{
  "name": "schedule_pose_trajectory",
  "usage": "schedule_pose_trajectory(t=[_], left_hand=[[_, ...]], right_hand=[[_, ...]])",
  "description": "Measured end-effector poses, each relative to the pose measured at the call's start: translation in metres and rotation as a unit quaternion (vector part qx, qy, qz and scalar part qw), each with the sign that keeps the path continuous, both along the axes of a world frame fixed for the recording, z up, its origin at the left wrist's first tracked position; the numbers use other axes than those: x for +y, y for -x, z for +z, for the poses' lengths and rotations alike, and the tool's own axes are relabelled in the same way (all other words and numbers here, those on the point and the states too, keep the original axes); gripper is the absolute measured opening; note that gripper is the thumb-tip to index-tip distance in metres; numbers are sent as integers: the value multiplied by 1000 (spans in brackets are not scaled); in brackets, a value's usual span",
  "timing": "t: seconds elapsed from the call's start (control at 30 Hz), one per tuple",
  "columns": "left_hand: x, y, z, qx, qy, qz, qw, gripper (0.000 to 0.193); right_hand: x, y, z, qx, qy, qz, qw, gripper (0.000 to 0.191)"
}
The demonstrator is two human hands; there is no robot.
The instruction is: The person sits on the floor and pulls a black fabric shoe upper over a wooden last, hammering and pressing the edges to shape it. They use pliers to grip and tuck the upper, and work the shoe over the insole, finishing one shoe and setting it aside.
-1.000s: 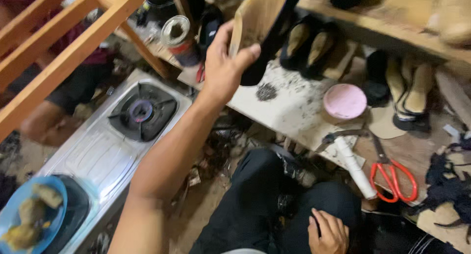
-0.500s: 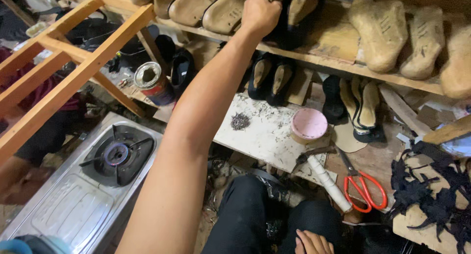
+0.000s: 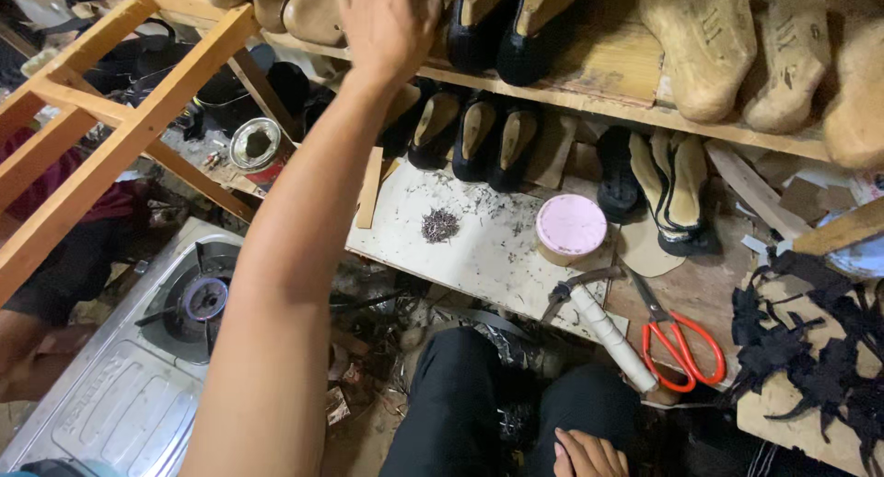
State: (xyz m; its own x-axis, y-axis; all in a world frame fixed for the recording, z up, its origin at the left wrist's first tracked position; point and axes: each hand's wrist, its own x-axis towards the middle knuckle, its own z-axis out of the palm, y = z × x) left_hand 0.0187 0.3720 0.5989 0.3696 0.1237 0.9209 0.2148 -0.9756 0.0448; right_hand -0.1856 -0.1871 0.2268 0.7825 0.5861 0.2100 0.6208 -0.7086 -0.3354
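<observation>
The left hand (image 3: pixel 387 21) reaches far up to the wooden shelf (image 3: pixel 589 95) edge, fingers spread, holding nothing visible. The right hand (image 3: pixel 589 454) rests near, loosely curled, its grip unclear, beside the cluttered white board (image 3: pixel 479 247).

the left hand (image 3: pixel 391 17) is stretched up to the wooden shelf (image 3: pixel 608 90), fingers spread, just beside the black shoes (image 3: pixel 502 26) standing there (whether it touches them cannot be told). the right hand (image 3: pixel 589 454) rests low by the dark trousers (image 3: pixel 460 413). on the white board (image 3: pixel 470 247) lie a small heap of tacks (image 3: pixel 440 225) and a pink-lidded tin (image 3: pixel 571 228). red-handled scissors (image 3: pixel 681 343) and a hammer (image 3: pixel 599 325) lie near. a gas stove (image 3: pixel 138 357) sits to the left, under a wooden frame (image 3: pixel 120 127).
</observation>
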Motion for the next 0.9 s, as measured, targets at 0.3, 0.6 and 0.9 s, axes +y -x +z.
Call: schedule_pose_trajectory(t=[0.3,0.6,0.9], left_hand=[[26,53,7,173,292,-34,940,64],[-40,265,-83,-30,643,-473,601,61],[-34,441,-219,77,692,-114,709,42]], right_hand=[[17,18,-11,62,18,9,998,31],[41,56,36,-33,-83,-16,996,28],[81,100,56,-55,-52,19,997,21]])
